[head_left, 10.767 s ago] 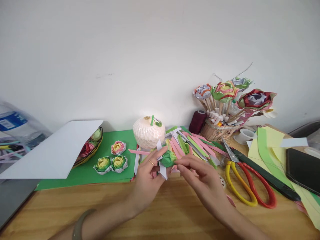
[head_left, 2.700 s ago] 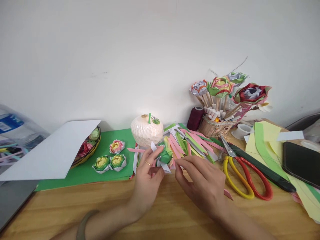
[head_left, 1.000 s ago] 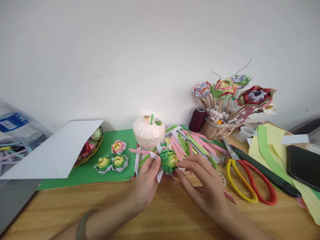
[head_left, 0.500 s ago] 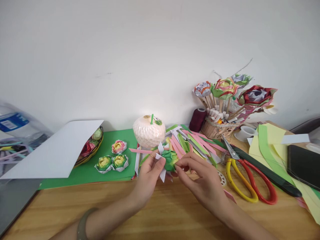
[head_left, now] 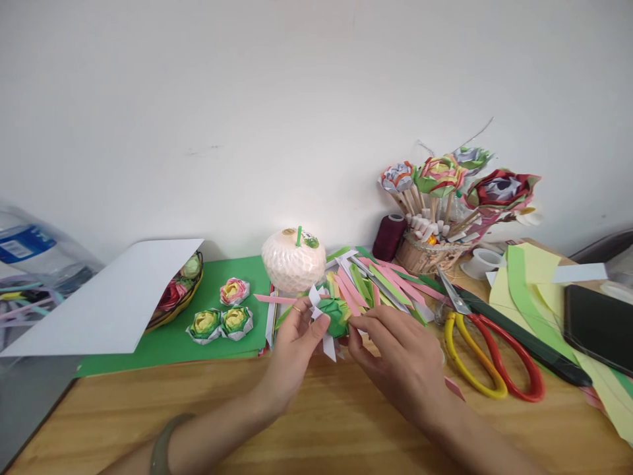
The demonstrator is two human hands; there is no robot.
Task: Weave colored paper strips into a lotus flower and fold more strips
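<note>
On your left, three small paper flowers (head_left: 236, 321) are staying put on the green sheet (head_left: 163, 353). Your left hand (head_left: 295, 344) is gripping the green paper flower (head_left: 337, 319) at its left, beside its white strips (head_left: 315, 310); a second ago its yellow centre was facing you, and now its green side is showing more. The flower is sitting between your hands, over the counter (head_left: 316, 429). Your right hand (head_left: 403, 353), just clear of it earlier, is pinching its right edge, fingertips narrow.
</note>
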